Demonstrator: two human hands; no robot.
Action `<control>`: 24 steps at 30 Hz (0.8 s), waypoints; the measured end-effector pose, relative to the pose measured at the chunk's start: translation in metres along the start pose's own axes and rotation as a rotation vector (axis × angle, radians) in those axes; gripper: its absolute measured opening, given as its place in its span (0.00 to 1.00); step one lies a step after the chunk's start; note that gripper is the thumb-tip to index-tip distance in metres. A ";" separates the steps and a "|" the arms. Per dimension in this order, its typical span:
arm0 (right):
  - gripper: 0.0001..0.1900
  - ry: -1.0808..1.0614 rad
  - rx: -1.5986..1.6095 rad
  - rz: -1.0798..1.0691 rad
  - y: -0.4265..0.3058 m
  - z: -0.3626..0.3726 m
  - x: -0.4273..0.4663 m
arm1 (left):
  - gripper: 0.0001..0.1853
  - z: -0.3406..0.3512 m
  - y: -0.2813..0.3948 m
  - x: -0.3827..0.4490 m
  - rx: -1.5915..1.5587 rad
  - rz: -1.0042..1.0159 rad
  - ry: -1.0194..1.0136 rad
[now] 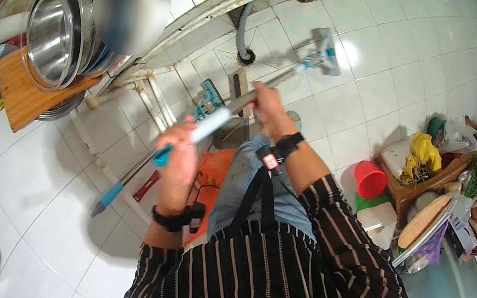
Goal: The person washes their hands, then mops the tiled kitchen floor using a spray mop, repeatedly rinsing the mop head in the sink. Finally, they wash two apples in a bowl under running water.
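Note:
A mop [329, 53] with a flat white-and-teal head rests on the white tiled floor, its metal pole slanting down and left towards my body. My right hand [266, 101] grips the metal pole above its middle. Around the white sleeve of the handle, near its teal end, my left hand [178, 139] is closed; it looks slightly blurred. Behind the pole, beside the wall, are a brush [239, 84] with pale bristles and a teal plastic tool [210, 97]. A second pole with a blue grip [108, 199] leans below my left hand.
Metal bowls [51, 37] and a wooden board [35, 89] are at the left. A grey drain hose [242, 31] enters the floor near white pipes [152, 96]. At the right stand a red bucket [369, 179] and a wooden rack [418, 191] with bags. Orange plastic [215, 164] lies by my leg.

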State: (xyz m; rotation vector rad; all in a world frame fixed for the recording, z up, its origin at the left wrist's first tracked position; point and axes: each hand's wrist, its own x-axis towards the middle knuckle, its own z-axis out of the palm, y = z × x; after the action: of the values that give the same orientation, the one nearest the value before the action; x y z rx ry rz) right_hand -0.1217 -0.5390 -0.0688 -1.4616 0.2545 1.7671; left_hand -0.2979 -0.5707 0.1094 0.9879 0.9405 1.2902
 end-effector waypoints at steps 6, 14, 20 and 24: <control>0.17 0.182 0.037 -0.034 -0.054 -0.115 0.066 | 0.07 0.072 -0.096 -0.015 0.000 -0.358 -0.096; 0.11 -0.106 -0.158 0.144 0.046 0.019 0.052 | 0.04 -0.031 -0.003 -0.023 -0.127 -0.282 0.290; 0.10 -0.207 -0.129 0.280 0.105 0.126 -0.017 | 0.06 -0.078 0.094 -0.052 0.130 -0.120 0.396; 0.08 -0.276 -0.034 0.287 0.088 0.117 -0.033 | 0.07 -0.062 0.099 -0.045 0.125 -0.028 0.348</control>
State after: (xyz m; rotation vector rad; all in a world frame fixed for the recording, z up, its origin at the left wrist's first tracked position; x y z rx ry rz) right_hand -0.2678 -0.5400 -0.0319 -1.2319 0.3022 2.1885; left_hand -0.3901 -0.6098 0.1845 0.8546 1.3099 1.4195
